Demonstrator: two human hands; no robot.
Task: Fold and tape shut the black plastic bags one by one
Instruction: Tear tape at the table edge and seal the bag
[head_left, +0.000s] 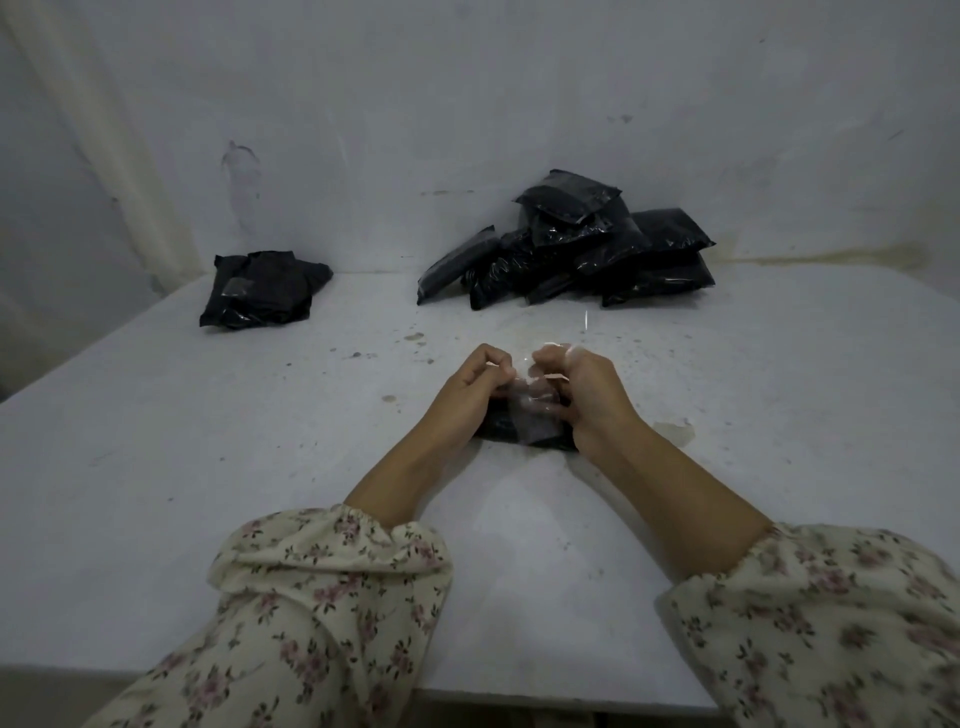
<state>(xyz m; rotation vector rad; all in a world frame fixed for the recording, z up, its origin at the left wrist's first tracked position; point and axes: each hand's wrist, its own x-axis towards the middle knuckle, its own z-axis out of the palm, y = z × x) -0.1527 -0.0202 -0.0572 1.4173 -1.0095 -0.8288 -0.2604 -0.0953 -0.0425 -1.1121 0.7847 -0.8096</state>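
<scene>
Left hand (467, 387) and right hand (584, 395) close together at mid-table, fingers of both curled, each pinching an end of a strip of clear tape (530, 408). Tape stretched over a small folded black bag (498, 430) lying on the white table (208, 467) under the hands. Whether the tape already sticks to the bag: cannot tell. Heap of black bags (571, 249) at far right against the wall (363, 130). Smaller stack of bags (260, 291) at far left. Floral sleeves (322, 613) on both forearms.
</scene>
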